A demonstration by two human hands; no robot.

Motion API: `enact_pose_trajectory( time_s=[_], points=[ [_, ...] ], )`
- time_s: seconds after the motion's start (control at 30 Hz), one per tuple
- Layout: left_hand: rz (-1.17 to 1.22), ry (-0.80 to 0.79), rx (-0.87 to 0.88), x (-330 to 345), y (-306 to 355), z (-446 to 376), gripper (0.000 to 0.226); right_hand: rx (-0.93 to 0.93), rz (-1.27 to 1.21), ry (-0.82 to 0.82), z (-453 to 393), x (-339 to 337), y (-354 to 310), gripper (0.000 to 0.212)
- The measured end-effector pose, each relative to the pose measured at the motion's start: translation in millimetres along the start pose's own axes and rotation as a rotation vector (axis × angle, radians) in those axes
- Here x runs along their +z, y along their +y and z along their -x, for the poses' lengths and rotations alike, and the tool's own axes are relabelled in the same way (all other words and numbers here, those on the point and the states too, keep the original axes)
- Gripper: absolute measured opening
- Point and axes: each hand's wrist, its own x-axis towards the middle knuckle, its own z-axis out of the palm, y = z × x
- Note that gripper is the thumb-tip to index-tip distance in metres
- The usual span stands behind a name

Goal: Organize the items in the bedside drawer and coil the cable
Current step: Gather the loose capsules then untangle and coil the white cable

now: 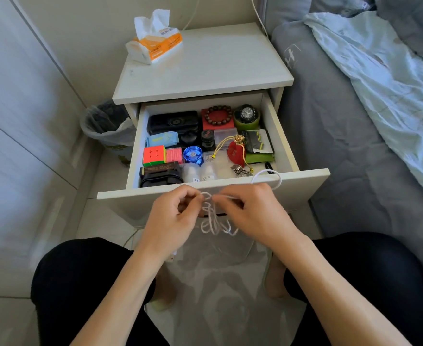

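The bedside drawer (312,178) stands pulled open, packed with a black case (173,121), a bead bracelet (219,114) on a red box, a watch (247,113) on a green stand, a puzzle cube (154,155), a blue yo-yo (193,155) and a red pouch (236,152). Just in front of the drawer, the left hand (173,218) and right hand (252,208) each pinch the white cable (211,221) with curled fingers; its loops hang between them, and one loop arcs over the drawer's front edge.
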Motion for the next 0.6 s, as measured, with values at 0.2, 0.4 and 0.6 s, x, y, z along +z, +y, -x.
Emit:
enact_pose_trajectory(
  time_s=[0.2,0.4,0.6],
  points=[
    [-0.089,0.133,-0.16,-8.1,-20.6,-5.3,0.021,0.276,-0.293,0.391,3.4,-28.6,-0.9,0.032],
    [0.026,0.085,-0.181,-7.1,-20.9,-4.1,0.018,0.412,-0.139,0.152,6.7,-28.9,1.3,0.033],
    [0.176,0.14,-0.087,-15.0,-12.9,-1.7,0.018,0.427,0.422,-0.44,11.0,-3.6,18.5,0.035]
  ],
)
